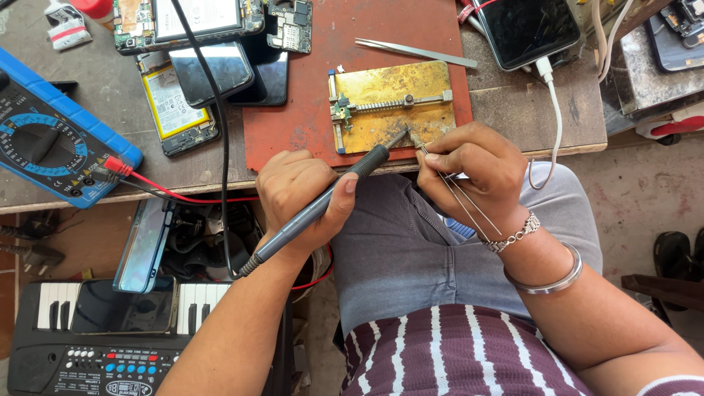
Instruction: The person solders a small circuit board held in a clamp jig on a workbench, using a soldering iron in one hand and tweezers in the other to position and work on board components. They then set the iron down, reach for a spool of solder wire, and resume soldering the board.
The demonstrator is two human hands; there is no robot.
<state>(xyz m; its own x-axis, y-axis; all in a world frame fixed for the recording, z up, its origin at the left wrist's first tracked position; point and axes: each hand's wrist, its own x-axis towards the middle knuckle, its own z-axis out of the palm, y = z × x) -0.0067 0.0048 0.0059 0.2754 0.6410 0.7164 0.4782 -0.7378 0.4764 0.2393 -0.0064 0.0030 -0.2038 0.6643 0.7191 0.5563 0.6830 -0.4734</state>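
Note:
My left hand (301, 194) grips a grey soldering iron (323, 202), its tip reaching the lower edge of a brass-coloured circuit board holder (389, 103) on a red mat (308, 125). My right hand (477, 172) pinches a thin strand of solder wire (462, 198), whose end meets the iron's tip at the holder's front edge. A small green circuit part (342, 111) is clamped at the holder's left side. Both hands rest at the bench's front edge, above my lap.
A blue multimeter (51, 139) with red and black leads lies at left. Several opened phones (198, 66) sit at the back left, metal tweezers (414, 51) behind the holder, a charging phone (532, 29) at back right. A small keyboard (110, 337) with phones on it stands below.

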